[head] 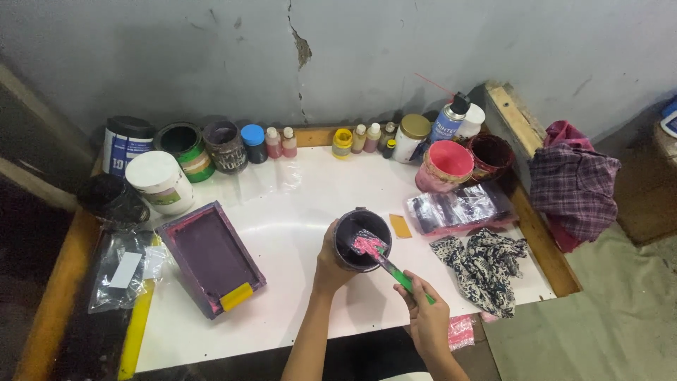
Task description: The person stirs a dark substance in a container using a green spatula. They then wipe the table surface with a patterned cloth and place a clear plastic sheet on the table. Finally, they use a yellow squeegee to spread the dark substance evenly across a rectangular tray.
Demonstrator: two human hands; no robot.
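Two hands [331, 264], one dark pot [361, 238], one green-handled spatula [386, 262], one purple tray [210, 257], two cloths [486, 264].

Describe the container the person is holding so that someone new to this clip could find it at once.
On the white tabletop, look just right of centre, ahead of the purple tray. The left hand grips a small dark tub while the right hand dips a green-handled brush into it. Unlike the jars lined along the wall, it is lifted, tilted and smeared with pink.
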